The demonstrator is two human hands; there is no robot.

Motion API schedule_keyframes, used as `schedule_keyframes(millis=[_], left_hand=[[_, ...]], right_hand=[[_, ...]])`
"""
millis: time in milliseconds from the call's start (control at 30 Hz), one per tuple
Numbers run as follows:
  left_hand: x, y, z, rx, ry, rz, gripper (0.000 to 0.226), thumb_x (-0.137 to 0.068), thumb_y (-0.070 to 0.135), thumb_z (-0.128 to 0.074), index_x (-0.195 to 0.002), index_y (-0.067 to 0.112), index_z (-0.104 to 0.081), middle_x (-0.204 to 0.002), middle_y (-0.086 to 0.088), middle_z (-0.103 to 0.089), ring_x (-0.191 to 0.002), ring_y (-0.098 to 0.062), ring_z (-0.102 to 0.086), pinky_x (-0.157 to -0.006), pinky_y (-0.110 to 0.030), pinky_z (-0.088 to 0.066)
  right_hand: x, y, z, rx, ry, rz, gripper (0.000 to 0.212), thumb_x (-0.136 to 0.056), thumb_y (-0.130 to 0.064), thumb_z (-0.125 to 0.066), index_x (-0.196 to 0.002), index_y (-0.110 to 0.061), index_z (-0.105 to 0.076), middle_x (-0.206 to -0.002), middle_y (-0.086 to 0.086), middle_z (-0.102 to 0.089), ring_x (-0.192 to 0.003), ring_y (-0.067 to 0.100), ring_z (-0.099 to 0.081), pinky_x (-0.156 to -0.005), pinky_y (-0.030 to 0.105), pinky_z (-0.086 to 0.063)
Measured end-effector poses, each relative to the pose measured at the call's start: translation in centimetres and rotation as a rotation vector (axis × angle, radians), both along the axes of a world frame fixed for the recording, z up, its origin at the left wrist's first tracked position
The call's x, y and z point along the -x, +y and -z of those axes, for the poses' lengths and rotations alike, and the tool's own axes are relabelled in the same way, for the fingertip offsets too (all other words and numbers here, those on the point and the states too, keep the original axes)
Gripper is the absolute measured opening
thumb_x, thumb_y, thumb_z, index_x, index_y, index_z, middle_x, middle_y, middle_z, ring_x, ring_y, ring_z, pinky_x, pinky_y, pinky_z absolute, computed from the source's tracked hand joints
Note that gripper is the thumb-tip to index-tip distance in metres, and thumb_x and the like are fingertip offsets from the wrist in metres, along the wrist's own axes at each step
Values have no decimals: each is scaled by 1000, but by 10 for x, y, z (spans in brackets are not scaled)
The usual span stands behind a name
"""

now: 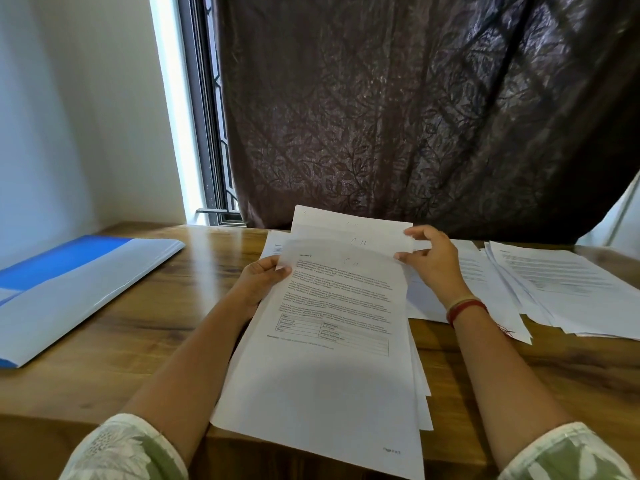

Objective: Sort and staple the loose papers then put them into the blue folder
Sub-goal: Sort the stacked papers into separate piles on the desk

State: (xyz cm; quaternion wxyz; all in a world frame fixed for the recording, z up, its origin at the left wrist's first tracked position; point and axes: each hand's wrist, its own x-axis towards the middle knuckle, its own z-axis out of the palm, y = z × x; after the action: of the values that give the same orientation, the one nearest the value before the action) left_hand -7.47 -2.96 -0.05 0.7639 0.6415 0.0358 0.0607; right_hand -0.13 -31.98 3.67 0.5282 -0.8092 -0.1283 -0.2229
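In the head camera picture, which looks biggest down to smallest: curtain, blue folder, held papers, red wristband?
1. curtain
2. held papers, but unsure against the folder: they are nearest the camera
3. blue folder
4. red wristband

A wooden table (149, 327) with a warm brown, streaked grain fills the lower part of the view, its far edge pushed up against the back of the room. To the left rises a plain white wall (69, 116), shaded bluish. Beside it stands a window (199, 126) with a dark frame and a metal grille (221, 140), and daylight shows as a bright strip along its left side. A dark brown curtain (415, 116) with a leafy pattern covers most of the window and hangs behind the table. At the far right a pale strip (623, 209) shows past the curtain, perhaps more wall.
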Motion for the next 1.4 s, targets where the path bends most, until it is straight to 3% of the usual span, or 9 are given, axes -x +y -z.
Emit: schedule_keyframes(millis=[100, 233, 400, 667, 867, 1000, 1067, 1267, 1400], left_hand=[[-1, 0, 0, 16, 15, 55, 34, -91, 1, -58, -125, 6, -60, -121, -19, -67, -107, -41, -65, -86, -54, -55], [1, -2, -6, 31, 26, 123, 41, -90, -6, -57, -128, 8, -58, -121, -16, -67, -107, -40, -65, -79, -52, -59], [0, 0, -7, 32, 21, 190, 50, -88, -10, -58, -134, 8, -53, -127, -16, -63, -113, -42, -62, -93, -63, -48], [-1, 2, -5, 75, -8, 227, 55, -86, -13, -56, -137, 8, -50, -130, -17, -61, -116, -43, -59, -92, -64, -47], [0, 0, -6, 87, -16, 182, 54, -86, -14, -55, -134, 9, -54, -126, -16, -64, -112, -42, -63, -85, -57, -55], [1, 0, -6, 84, -19, 157, 55, -85, -14, -55, -134, 9, -54, -126, -17, -64, -112, -43, -62, -84, -56, -55], [1, 0, -7, 86, -18, 143, 54, -85, -14, -55, -135, 8, -53, -126, -17, -64, -113, -43, -61, -84, -55, -55], [1, 0, -8, 80, -13, 132, 53, -86, -15, -53, -134, 8, -53, -126, -18, -64, -113, -43, -61, -79, -51, -58], [0, 0, -6, 88, -10, 113, 54, -86, -15, -53, -134, 8, -54, -126, -17, -64, -113, -44, -61, -80, -52, -58]], right_hand=[[3, 1, -1, -5, -35, 0, 30, -82, -8, -75, -102, -22, -58, -106, -2, -55, -90, 16, -56, -66, 10, -42], [8, 3, -3, -58, -91, 20, 17, -87, -12, -69, -98, -20, -59, -98, -2, -59, -90, 12, -54, -68, 10, -40], [12, 5, -4, -88, -168, 54, 2, -93, -19, -62, -94, -19, -60, -92, -4, -62, -84, 7, -56, -71, 11, -41], [17, 9, -4, -90, -210, 74, 15, -97, -25, -56, -86, -15, -58, -72, -13, -55, -68, 2, -52, -63, 9, -37], [19, 11, -4, -189, -223, 70, 21, -95, -23, -59, -109, -10, -69, -101, -6, -65, -87, 4, -58, -78, 13, -46], [17, 9, -5, -183, -236, 40, 30, -94, -20, -62, -121, -7, -66, -124, 6, -64, -112, 16, -58, -99, 33, -49], [18, 9, -6, -172, -249, 34, 30, -93, -20, -62, -120, -9, -66, -131, 7, -59, -117, 18, -55, -101, 36, -48], [18, 12, -9, -204, -258, 49, 25, -91, -23, -65, -113, -12, -69, -125, -7, -46, -109, 10, -49, -85, 15, -46], [17, 10, -7, -215, -238, -3, 16, -94, -20, -61, -104, -11, -69, -101, -1, -62, -90, 10, -57, -75, 13, -46]])
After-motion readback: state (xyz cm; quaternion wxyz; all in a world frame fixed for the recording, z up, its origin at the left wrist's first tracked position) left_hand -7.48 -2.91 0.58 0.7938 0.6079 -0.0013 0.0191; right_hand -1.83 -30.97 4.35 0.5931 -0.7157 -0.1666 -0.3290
